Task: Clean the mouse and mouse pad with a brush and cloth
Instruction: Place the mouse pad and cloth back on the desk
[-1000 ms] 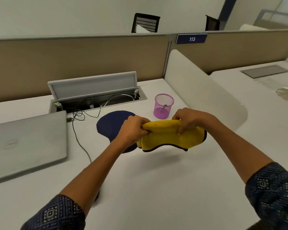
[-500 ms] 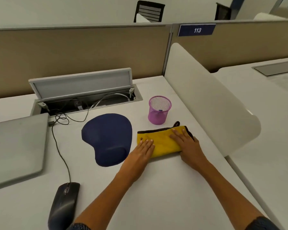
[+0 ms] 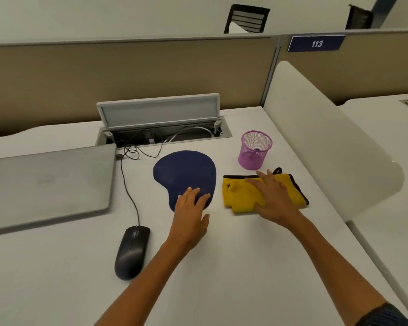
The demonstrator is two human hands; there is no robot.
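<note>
Cloth (image 3: 242, 196): yellow, folded, flat on bench (image 3: 245, 267), at 3 o'clock of mouse pad (image 3: 185, 172).
Right hand (image 3: 272, 200): fingers spread, pressing cloth.
Left hand (image 3: 191, 214): fingers straight, tips on pad's near edge.
Mouse (image 3: 132, 251): at 7 o'clock of pad.
Mesh cup (image 3: 255, 149): at 12 o'clock of cloth, small blue item inside, unclear.

The left hand's fingers (image 3: 193, 196) lie on the near edge of the mouse pad (image 3: 184, 172). The mouse (image 3: 132, 251) sits left of and nearer than them. The right hand's fingers (image 3: 266, 182) rest on the cloth (image 3: 240, 196), with the mesh cup (image 3: 254, 150) just beyond their tips.
</note>
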